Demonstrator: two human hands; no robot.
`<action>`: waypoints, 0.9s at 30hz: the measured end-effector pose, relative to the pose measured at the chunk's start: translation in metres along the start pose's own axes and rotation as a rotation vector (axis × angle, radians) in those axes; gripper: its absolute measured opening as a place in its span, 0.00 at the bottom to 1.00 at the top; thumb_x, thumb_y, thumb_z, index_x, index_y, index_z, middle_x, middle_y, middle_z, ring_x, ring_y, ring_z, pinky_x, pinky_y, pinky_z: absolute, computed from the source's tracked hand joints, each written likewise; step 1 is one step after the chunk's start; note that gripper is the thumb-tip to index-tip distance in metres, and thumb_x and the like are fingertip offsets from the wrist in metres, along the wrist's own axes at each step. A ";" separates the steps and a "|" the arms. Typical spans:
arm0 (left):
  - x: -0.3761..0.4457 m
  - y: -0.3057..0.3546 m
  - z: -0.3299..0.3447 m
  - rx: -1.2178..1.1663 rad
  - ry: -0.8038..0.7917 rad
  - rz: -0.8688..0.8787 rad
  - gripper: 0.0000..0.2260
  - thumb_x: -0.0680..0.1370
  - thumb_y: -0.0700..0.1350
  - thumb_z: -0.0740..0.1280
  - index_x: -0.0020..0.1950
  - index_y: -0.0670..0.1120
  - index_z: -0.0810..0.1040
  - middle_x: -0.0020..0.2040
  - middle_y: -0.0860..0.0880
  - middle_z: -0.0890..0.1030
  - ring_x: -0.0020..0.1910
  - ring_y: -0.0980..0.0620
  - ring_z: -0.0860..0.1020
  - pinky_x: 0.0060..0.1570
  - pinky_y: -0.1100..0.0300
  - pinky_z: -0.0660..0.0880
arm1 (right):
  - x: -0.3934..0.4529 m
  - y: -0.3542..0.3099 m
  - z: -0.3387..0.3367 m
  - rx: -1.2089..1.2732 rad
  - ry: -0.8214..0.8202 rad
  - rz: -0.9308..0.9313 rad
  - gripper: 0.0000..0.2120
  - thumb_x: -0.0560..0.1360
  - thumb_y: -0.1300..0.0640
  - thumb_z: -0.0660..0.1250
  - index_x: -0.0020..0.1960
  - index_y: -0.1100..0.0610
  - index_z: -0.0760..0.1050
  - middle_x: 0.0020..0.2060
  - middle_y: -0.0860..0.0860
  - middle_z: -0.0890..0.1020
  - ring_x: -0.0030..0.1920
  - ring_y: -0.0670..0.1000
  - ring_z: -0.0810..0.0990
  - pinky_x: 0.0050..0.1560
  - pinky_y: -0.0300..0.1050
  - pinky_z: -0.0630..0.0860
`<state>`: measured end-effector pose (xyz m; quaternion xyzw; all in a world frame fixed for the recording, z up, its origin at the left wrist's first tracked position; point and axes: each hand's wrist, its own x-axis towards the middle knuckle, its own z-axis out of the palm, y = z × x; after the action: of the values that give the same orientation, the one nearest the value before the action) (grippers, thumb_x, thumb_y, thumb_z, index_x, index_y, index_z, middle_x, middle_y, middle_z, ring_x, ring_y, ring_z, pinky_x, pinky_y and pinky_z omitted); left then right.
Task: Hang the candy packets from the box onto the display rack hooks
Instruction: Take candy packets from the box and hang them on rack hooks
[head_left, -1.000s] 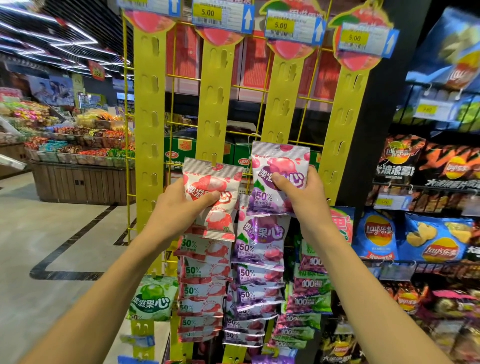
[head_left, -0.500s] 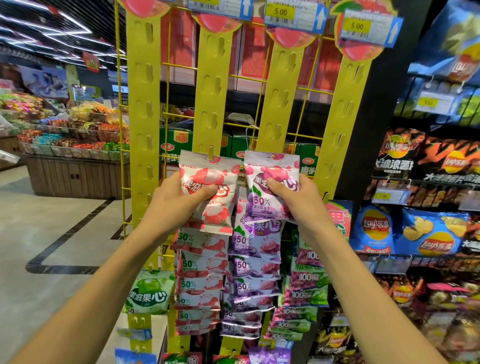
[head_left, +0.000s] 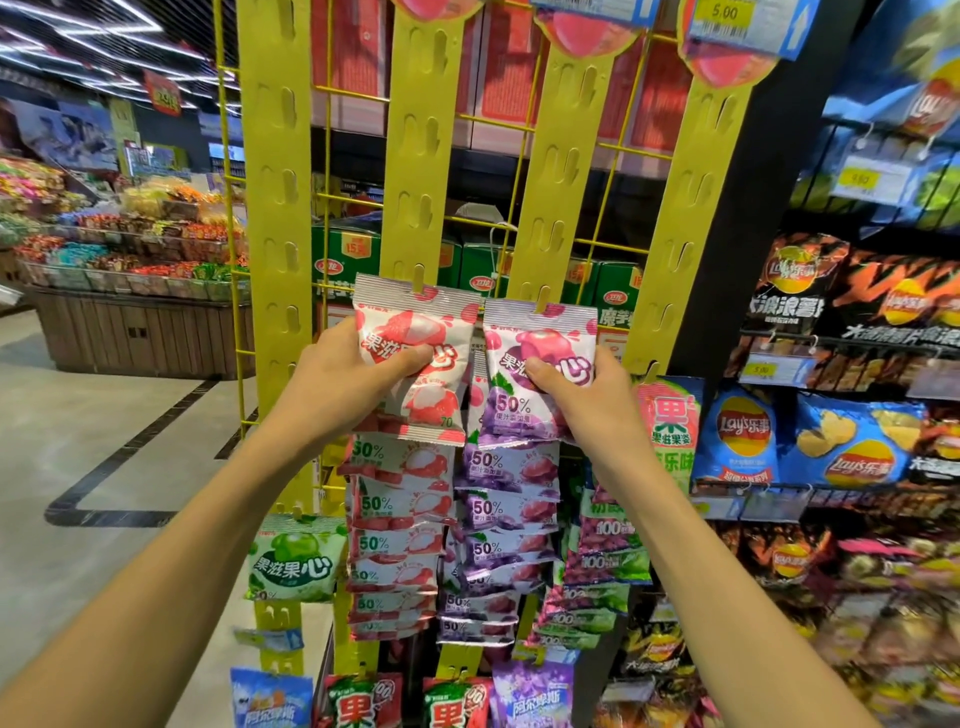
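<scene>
The left hand (head_left: 340, 382) grips a red candy packet (head_left: 415, 364) and the right hand (head_left: 576, 395) grips a purple candy packet (head_left: 535, 374), both up against the yellow rack strips (head_left: 415, 156)

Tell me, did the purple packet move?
Yes. The purple packet went down its yellow strip; the right hand now has it on a tab.

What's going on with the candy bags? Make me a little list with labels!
Left hand: grips the pink-and-white packet
Right hand: grips the purple packet
Where: both packets held up against the yellow hook strips, their tops at the tabs
Below: columns of matching packets already hanging
Left strip: one green packet
Right side: chip bags on shelves
</scene>
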<state>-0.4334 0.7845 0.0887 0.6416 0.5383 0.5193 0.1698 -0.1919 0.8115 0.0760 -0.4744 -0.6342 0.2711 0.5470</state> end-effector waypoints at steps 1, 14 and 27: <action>0.001 0.001 -0.001 0.063 -0.005 0.018 0.08 0.76 0.61 0.72 0.49 0.60 0.79 0.46 0.56 0.85 0.47 0.54 0.82 0.50 0.52 0.80 | -0.001 0.001 0.001 -0.034 0.008 -0.008 0.17 0.70 0.35 0.73 0.54 0.40 0.77 0.50 0.40 0.85 0.53 0.46 0.84 0.59 0.58 0.79; 0.008 0.008 -0.014 0.853 -0.019 0.001 0.41 0.70 0.79 0.51 0.50 0.42 0.75 0.34 0.45 0.75 0.31 0.49 0.73 0.28 0.59 0.69 | -0.004 -0.008 0.006 -0.527 0.067 0.026 0.27 0.76 0.35 0.66 0.61 0.56 0.72 0.55 0.53 0.79 0.56 0.57 0.77 0.51 0.52 0.75; -0.034 -0.002 0.022 0.678 0.408 0.046 0.32 0.77 0.67 0.65 0.60 0.39 0.65 0.44 0.45 0.68 0.33 0.47 0.68 0.28 0.58 0.59 | -0.039 -0.016 0.008 -0.762 0.191 -0.029 0.41 0.79 0.40 0.66 0.80 0.60 0.52 0.73 0.60 0.65 0.72 0.62 0.65 0.69 0.56 0.68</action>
<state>-0.4116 0.7631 0.0614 0.5569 0.6872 0.4329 -0.1738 -0.2064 0.7714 0.0711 -0.6576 -0.6423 -0.0368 0.3920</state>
